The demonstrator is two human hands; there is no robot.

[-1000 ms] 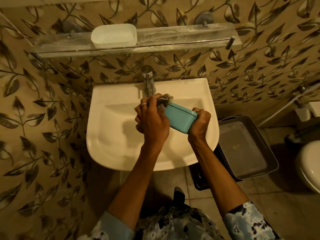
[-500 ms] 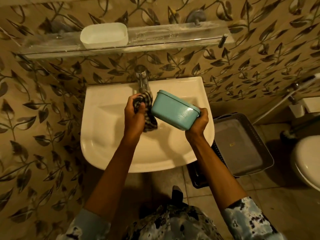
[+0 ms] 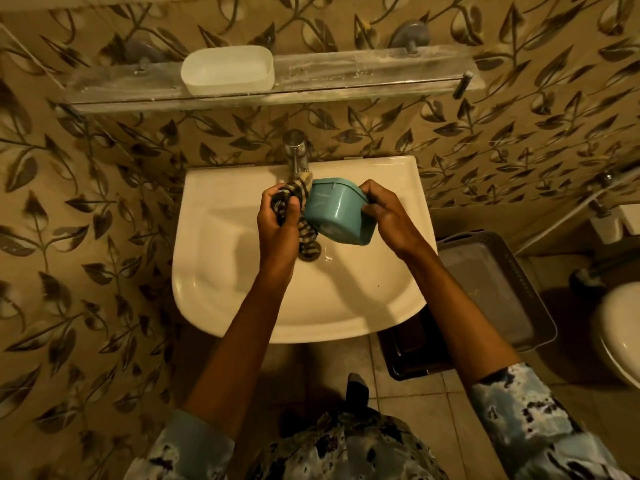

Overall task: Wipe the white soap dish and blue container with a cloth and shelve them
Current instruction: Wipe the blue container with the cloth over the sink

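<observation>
Over the white sink, my right hand grips the blue container by its right end, tilted with its base toward me. My left hand is closed on a checked cloth, which is bunched against the container's left side and hangs down toward the drain. The white soap dish stands empty on the glass shelf above the tap, left of its middle.
A chrome tap rises just behind the hands. A grey tray-like basket sits on the floor right of the sink. A toilet rim shows at the far right. Leaf-patterned tiles cover the wall.
The container has been turned in my right hand, from lid-side up to base toward me. My left hand with the cloth has shifted along its left side.
</observation>
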